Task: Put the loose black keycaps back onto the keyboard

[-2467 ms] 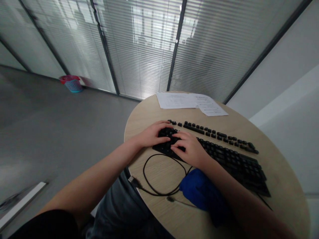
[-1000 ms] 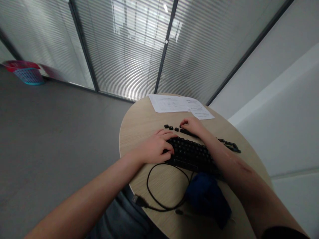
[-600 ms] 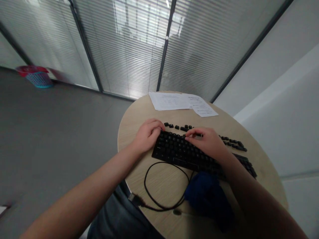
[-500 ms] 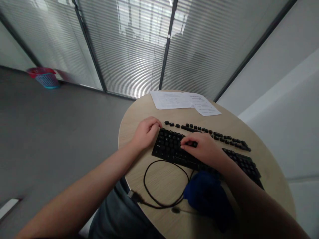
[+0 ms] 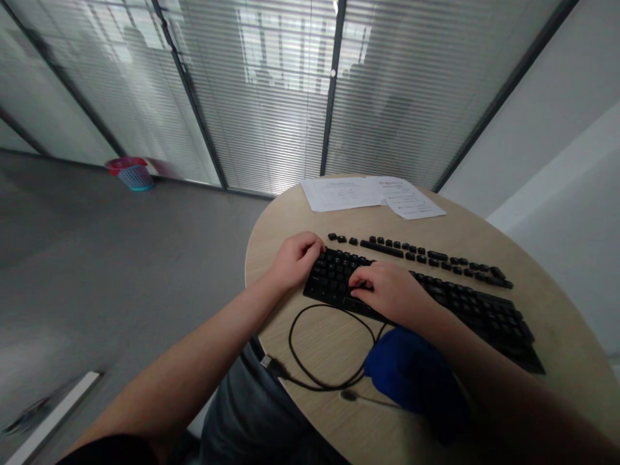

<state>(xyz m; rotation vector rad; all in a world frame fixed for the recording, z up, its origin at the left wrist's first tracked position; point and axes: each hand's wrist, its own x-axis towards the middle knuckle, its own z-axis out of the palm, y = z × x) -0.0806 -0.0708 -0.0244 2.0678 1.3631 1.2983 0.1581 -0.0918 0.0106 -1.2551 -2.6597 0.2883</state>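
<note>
In the head view we see a black keyboard [image 5: 426,298] lying aslant on the round bench [image 5: 557,336], its left end toward us. Our left hand [image 5: 294,259] sits at the keyboard's left end, fingers curled over the corner keys; we cannot tell whether the grip is clamped on the edge or just resting there. Our right hand [image 5: 387,292] lies on the keys just beside it, fingers bent and pressed down on a key near the front row, grip together but holding nothing we can make out. A row of loose keycaps [image 5: 416,253] lies on the bench just behind the keyboard. The cable [image 5: 320,349] loops in front of it, next to a blue cloth [image 5: 411,378] under our right forearm. Papers [image 5: 372,194] lie at the far edge.
</note>
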